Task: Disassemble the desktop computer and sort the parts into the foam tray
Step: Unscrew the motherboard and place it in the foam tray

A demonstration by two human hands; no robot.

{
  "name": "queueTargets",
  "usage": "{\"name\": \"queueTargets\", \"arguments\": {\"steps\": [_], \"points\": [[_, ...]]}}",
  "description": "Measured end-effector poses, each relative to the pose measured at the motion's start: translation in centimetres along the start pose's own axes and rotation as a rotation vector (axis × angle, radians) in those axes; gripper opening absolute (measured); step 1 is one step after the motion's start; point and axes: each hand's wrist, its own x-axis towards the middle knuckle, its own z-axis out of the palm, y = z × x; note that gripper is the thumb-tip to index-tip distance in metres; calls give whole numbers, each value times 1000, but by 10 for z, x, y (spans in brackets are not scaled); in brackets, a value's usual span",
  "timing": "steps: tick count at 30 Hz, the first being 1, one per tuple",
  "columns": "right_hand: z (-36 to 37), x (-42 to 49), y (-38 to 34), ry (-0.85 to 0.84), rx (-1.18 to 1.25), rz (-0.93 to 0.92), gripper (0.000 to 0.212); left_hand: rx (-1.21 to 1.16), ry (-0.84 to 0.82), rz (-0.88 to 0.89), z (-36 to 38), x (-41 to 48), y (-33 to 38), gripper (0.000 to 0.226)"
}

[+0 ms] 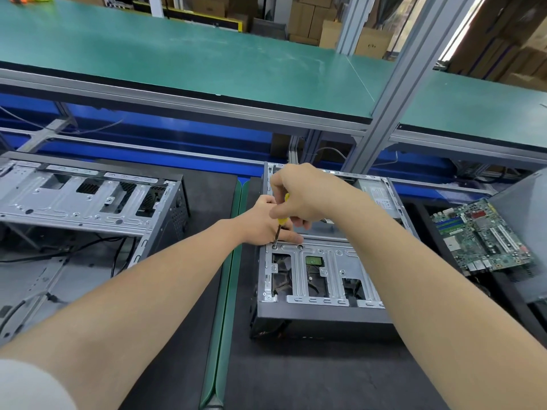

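An open desktop computer case (322,313) lies on the dark mat in front of me, its silver drive cage (331,273) facing up. My right hand (302,193) is closed round the yellow handle of a screwdriver (281,221). The dark shaft points down, with its tip on a screw at the cage's top left corner (274,246). My left hand (263,221) rests on the case edge beside the shaft, fingers steadying it near the tip. A green motherboard (485,235) lies at the right on dark foam.
A second opened case (88,202) with loose black cables sits at the left. A green strip (228,291) divides the two mats. A grey case panel (521,232) leans at the far right. A blue conveyor and green benches run behind, with an aluminium post (393,93).
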Motion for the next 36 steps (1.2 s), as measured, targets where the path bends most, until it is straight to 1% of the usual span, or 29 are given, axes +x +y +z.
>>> {"name": "queueTargets", "arguments": {"steps": [2, 6, 9, 11, 12, 14, 17, 19, 21, 23, 26, 28, 31, 32, 34, 36], "points": [[-6, 0, 3, -38, -35, -69, 17, 22, 21, 32, 0, 0, 3, 44], [-13, 0, 3, -87, -183, -184, 19, 8, 29, 37, 1, -1, 3, 25], [-13, 0, 0, -82, -277, -200, 19, -10, 13, 2, 2, 0, 0, 27], [-9, 0, -2, -54, -261, -196, 8, -64, 15, -24, 2, 1, 0, 30], [-7, 0, -2, -20, -226, -184, 5, -84, 18, -32, 2, 2, -1, 33], [-1, 0, -3, 77, -184, -119, 12, -67, 11, -36, 2, 2, 0, 37], [8, -1, -4, 238, -312, 64, 18, 60, 15, -16, 2, 3, 2, 40], [11, -2, -6, 291, -378, 145, 20, 144, 21, 0, 1, 4, 3, 49], [11, 0, -7, 268, -350, 173, 23, 167, 28, -22, 0, 4, 3, 54], [9, 1, -8, 210, -290, 165, 30, 149, 29, -45, 1, 3, 4, 57], [5, 1, -12, 146, -250, 95, 37, 85, 37, -42, 2, 1, 2, 48], [2, 0, -12, 114, -242, 48, 33, 46, 34, -38, 2, 1, -1, 49], [-5, -3, -9, 41, -234, -4, 17, 138, 6, -5, 1, -1, 1, 53], [-7, -4, -8, 21, -238, -32, 15, 152, 14, 10, 1, 0, 1, 50], [-9, -6, -5, -5, -256, -92, 17, 120, 23, 7, 1, 1, 0, 38], [-9, -5, -5, -7, -271, -138, 18, 67, 26, 0, 1, 1, 0, 35]]}}
